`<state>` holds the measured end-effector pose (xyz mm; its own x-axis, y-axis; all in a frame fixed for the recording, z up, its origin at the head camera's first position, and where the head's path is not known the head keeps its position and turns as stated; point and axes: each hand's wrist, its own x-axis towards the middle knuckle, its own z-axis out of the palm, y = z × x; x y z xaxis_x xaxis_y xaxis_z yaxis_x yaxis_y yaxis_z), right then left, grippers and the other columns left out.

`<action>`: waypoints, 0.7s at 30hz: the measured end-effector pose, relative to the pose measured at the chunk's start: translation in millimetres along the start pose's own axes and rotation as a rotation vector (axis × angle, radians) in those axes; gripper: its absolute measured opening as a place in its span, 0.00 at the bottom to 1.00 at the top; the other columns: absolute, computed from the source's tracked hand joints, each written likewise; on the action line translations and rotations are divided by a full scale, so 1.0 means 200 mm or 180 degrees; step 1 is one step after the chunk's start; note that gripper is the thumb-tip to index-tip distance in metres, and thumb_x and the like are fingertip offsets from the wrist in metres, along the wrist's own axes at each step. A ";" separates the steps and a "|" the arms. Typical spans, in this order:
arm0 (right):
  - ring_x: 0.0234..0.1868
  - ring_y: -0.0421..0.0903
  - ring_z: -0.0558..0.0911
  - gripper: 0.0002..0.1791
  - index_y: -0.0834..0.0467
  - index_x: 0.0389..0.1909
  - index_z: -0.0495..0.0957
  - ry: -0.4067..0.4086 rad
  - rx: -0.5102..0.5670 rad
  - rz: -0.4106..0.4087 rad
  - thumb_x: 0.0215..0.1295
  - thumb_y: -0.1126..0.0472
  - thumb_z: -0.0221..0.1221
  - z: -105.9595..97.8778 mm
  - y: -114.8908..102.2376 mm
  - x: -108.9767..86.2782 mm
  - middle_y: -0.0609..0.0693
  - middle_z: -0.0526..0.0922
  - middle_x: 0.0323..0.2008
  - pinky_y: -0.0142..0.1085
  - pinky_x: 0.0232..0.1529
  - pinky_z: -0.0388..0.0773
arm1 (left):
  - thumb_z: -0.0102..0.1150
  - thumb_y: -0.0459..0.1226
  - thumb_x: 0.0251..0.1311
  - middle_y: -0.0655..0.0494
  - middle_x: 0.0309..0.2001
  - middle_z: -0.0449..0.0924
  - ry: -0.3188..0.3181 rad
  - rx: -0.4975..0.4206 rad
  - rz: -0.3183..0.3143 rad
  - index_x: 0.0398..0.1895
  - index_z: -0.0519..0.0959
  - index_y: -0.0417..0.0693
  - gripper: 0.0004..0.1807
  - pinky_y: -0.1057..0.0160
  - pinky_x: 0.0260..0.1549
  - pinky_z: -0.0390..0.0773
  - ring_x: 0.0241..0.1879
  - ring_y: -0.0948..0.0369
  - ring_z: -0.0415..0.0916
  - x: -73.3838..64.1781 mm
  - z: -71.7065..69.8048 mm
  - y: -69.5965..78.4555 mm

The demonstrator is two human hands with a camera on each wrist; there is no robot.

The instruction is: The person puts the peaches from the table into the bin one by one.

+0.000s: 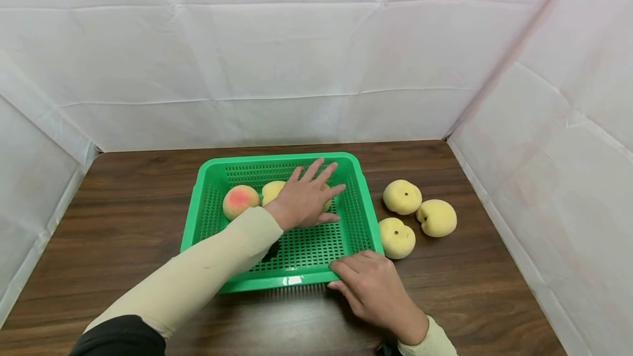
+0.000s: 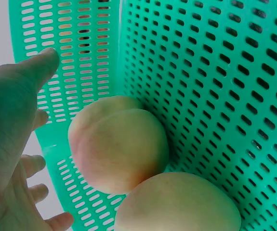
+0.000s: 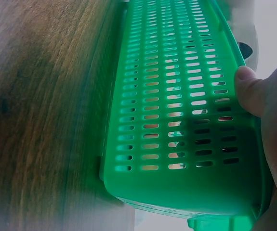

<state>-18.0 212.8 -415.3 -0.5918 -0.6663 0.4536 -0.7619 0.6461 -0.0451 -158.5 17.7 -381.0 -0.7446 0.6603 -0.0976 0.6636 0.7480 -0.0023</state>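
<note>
My left hand [image 1: 306, 196] reaches over the inside of a green plastic basket [image 1: 365, 207], its fingers spread and straight. Beneath it a yellow peach [image 1: 326, 195] is mostly hidden; whether the palm touches it I cannot tell. A second yellow peach [image 1: 272, 191] shows beside the wrist, and a peach with a pink blush [image 1: 240, 201] lies farther left. In the left wrist view one peach [image 2: 119, 144] sits in the basket's corner near those fingers. At the near right corner my right hand [image 1: 368, 287] grips the basket rim, with the thumb [image 3: 249, 91] against the outer side.
Three yellow peaches lie on the brown wooden table [image 1: 475, 279] right of the basket: one at the back [image 1: 403, 197], one farther right [image 1: 437, 218] and one close to the basket's side [image 1: 397, 238]. White sheeting [image 1: 277, 54] walls off the back and both sides.
</note>
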 end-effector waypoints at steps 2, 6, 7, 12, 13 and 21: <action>0.37 0.38 0.89 0.18 0.51 0.42 0.85 0.0001 -0.0005 -0.0005 0.79 0.43 0.53 0.00 0.00 0.00 0.41 0.89 0.35 0.39 0.43 0.85 | 0.48 0.70 0.69 0.51 0.87 0.41 0.0004 -0.0042 -0.0035 0.82 0.59 0.70 0.41 0.37 0.77 0.59 0.86 0.45 0.37 -0.02 -0.01 0.00; 0.38 0.39 0.89 0.16 0.51 0.42 0.85 -0.0027 -0.0011 -0.0005 0.76 0.44 0.57 0.00 0.00 0.00 0.41 0.89 0.35 0.39 0.43 0.85 | 0.43 0.72 0.69 0.51 0.87 0.41 0.0024 -0.0071 -0.0109 0.82 0.58 0.71 0.42 0.37 0.78 0.56 0.86 0.46 0.36 -0.06 -0.04 0.00; 0.38 0.39 0.89 0.15 0.51 0.42 0.85 -0.0033 -0.0011 -0.0001 0.74 0.44 0.59 0.00 0.00 0.00 0.41 0.89 0.35 0.40 0.43 0.85 | 0.43 0.72 0.69 0.50 0.86 0.41 0.0035 -0.0084 -0.0127 0.82 0.58 0.71 0.42 0.37 0.78 0.56 0.86 0.46 0.37 -0.07 -0.04 0.00; 0.38 0.39 0.89 0.15 0.51 0.42 0.84 -0.0022 -0.0002 -0.0001 0.74 0.44 0.59 0.01 0.00 -0.01 0.41 0.89 0.34 0.40 0.42 0.85 | 0.43 0.73 0.68 0.48 0.86 0.41 0.0125 -0.0239 -0.0231 0.82 0.58 0.69 0.44 0.35 0.78 0.55 0.86 0.44 0.38 -0.14 -0.06 -0.01; 0.38 0.39 0.89 0.15 0.51 0.42 0.84 -0.0012 -0.0002 -0.0004 0.75 0.44 0.58 0.01 0.00 -0.01 0.41 0.89 0.34 0.40 0.42 0.85 | 0.43 0.73 0.68 0.47 0.86 0.40 0.0147 -0.0279 -0.0250 0.83 0.58 0.68 0.44 0.34 0.78 0.55 0.86 0.44 0.38 -0.15 -0.06 -0.01; 0.37 0.40 0.89 0.16 0.52 0.42 0.84 0.0049 -0.0004 -0.0057 0.76 0.45 0.58 0.01 0.01 0.00 0.42 0.89 0.34 0.41 0.41 0.85 | 0.42 0.74 0.68 0.46 0.86 0.37 0.0147 -0.0387 -0.0454 0.84 0.54 0.67 0.46 0.34 0.79 0.50 0.86 0.42 0.34 -0.29 -0.09 -0.03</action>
<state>-19.2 213.7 -417.3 -0.5741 -0.6720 0.4679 -0.7720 0.6346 -0.0359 -121.7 -24.1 -356.9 -0.8349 0.5472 -0.0590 0.5396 0.8350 0.1078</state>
